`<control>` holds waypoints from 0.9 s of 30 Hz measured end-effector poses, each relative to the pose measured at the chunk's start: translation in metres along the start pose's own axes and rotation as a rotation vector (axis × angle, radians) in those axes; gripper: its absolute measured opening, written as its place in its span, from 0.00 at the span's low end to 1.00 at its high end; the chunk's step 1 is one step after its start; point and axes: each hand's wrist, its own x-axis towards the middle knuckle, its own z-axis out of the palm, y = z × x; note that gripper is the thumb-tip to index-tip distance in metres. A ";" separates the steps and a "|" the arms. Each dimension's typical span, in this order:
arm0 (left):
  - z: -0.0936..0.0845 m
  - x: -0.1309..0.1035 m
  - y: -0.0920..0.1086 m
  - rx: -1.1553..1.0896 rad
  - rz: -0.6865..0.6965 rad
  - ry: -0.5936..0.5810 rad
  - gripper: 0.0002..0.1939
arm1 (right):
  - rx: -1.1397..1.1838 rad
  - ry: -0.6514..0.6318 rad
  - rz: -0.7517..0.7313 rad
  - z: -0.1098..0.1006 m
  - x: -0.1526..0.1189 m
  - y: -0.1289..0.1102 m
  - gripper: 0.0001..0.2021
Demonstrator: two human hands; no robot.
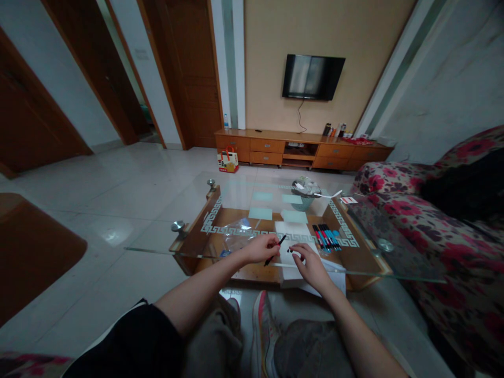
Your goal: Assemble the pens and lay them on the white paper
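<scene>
My left hand (pixel 264 249) is closed around a dark pen (pixel 282 240) with a touch of red, held at a slant over the glass table. To its right, my right hand (pixel 309 261) has its fingers curled, with a small black piece (pixel 289 250) at the tips of thumb and forefinger. Its exact kind is too small to tell. Under both hands lie white sheets of paper (pixel 293 229). Beside the right hand, a row of several markers (pixel 326 237) in black, red and blue lies on the table.
The glass coffee table (pixel 157 251) has a clear plastic bag (pixel 236 233) on the left and a bowl (pixel 303 199) with crumpled plastic at the back. A flowered sofa (pixel 413 226) stands on the right. Beyond are a paper bag (pixel 228 161) and a wooden TV cabinet (pixel 268 147).
</scene>
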 end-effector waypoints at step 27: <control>-0.001 -0.002 -0.001 0.153 0.025 0.000 0.10 | 0.220 0.281 0.240 0.002 0.006 0.005 0.20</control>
